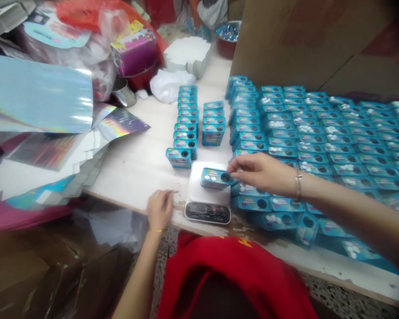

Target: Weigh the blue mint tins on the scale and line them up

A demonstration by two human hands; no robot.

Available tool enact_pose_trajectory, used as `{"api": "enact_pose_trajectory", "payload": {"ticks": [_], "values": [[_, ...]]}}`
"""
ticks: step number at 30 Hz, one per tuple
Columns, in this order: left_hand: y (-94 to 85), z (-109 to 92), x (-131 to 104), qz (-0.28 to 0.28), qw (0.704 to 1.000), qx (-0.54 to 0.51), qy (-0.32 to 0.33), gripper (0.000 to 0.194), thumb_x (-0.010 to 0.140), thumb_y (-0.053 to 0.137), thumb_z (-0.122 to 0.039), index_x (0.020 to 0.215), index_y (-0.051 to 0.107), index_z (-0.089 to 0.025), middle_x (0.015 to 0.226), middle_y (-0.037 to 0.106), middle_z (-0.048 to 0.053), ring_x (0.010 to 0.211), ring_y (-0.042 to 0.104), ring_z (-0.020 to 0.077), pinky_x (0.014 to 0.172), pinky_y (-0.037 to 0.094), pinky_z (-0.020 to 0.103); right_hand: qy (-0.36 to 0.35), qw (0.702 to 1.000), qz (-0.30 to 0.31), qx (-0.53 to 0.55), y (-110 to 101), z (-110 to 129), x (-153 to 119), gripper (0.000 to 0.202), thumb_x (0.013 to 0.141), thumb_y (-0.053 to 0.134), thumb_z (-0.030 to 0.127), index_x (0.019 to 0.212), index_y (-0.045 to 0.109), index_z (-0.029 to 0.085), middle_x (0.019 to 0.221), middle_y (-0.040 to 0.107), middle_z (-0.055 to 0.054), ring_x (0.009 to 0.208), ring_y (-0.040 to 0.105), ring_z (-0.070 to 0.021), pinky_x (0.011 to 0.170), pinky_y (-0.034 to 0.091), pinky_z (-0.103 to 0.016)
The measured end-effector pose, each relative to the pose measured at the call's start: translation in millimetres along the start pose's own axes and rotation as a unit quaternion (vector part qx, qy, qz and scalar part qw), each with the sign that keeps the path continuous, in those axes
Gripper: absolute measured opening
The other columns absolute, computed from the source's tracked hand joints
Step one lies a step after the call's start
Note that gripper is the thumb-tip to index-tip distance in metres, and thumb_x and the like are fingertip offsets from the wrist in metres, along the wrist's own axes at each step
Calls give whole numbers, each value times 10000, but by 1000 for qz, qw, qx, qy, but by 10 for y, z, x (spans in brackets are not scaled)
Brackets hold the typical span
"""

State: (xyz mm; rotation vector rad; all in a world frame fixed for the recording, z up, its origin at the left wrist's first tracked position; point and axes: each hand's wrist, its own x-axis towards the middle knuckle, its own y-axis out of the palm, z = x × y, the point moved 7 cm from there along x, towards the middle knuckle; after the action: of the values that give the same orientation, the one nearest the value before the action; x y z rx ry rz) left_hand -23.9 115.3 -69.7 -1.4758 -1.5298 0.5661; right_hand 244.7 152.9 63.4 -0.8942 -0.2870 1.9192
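A white digital scale [208, 212] sits near the table's front edge. On its plate rests a small blue box [214, 177] with a dark round hole and a couple of white pieces on top. My right hand [252, 170] is at the box's right end, thumb and fingers pinched close to the hole; whether they hold a small piece is hidden. My left hand [160, 209] lies on the table edge, left of the scale, with its fingers curled together and nothing visible in them.
Rows of blue boxes [315, 128] fill the right side, with shorter rows [187, 119] behind the scale. Shiny sheets [40, 95] stack at left. A red bowl [227, 44] and white cartons [188, 55] stand at the back. A cardboard panel [306, 40] rises behind the boxes.
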Motion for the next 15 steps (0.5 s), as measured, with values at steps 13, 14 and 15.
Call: {"api": "enact_pose_trajectory", "payload": {"ticks": [13,14,15], "values": [[-16,-28,18,-10,1000,2,15,156,918,464,-262,910,588,-167,786,581,43,759,532,182,708,388,305,-135,949,-74,-275,173,274,143,215,764,588,73,958,659,133,935,614,-86,723,562,-160,724,443,-274],[-17,-29,18,-11,1000,1,14,157,917,463,-261,909,589,-168,782,580,42,758,532,182,709,389,305,-135,949,-74,-274,177,280,141,222,761,585,66,959,659,136,930,618,-84,740,568,-166,731,446,-275],[-18,-32,18,-11,1000,-1,14,158,917,462,-261,907,590,-169,776,578,41,757,532,182,709,389,306,-138,950,-73,-270,178,292,135,232,760,582,61,967,657,137,925,622,-82,758,574,-171,735,448,-275]]}}
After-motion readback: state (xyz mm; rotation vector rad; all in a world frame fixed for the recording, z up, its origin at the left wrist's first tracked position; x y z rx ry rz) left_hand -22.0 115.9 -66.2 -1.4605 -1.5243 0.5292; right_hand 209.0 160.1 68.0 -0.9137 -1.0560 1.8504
